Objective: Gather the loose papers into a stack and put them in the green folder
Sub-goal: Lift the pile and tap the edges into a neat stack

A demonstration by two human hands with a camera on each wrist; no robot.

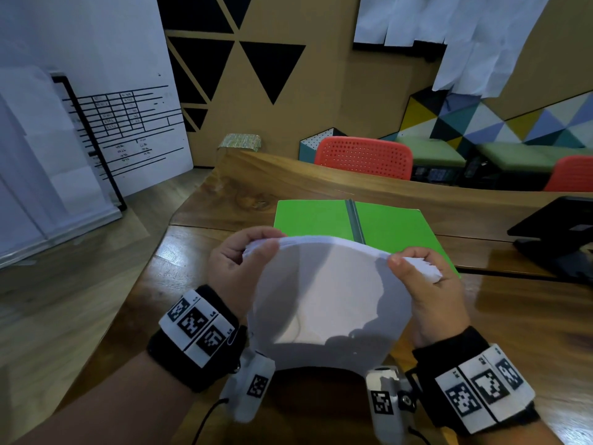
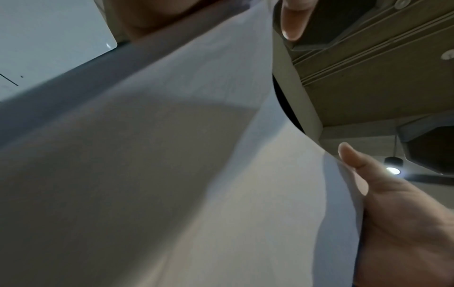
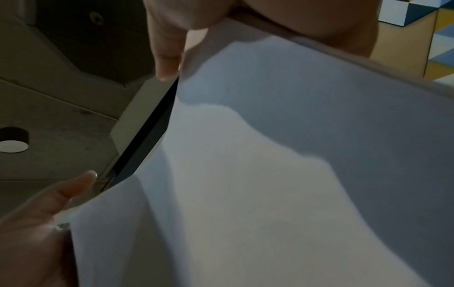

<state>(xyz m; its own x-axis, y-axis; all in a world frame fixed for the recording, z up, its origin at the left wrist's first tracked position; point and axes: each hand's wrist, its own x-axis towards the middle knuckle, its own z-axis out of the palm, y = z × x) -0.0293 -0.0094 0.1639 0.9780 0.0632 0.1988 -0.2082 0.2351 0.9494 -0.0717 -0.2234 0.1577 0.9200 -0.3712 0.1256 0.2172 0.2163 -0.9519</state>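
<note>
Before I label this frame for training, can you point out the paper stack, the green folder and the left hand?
paper stack (image 1: pixel 324 293), head view, middle of the top sheet.
green folder (image 1: pixel 313 218), head view, bare left panel.
left hand (image 1: pixel 236 268), head view, back of hand.

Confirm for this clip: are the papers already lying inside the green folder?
No: both the left hand and right hand hold the papers up, in front of the open green folder.

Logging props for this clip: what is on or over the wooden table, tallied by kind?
Paper stack, held in both hands: 1
Green folder, lying open: 1
Black stand, at the right edge: 1
Total: 3
</note>
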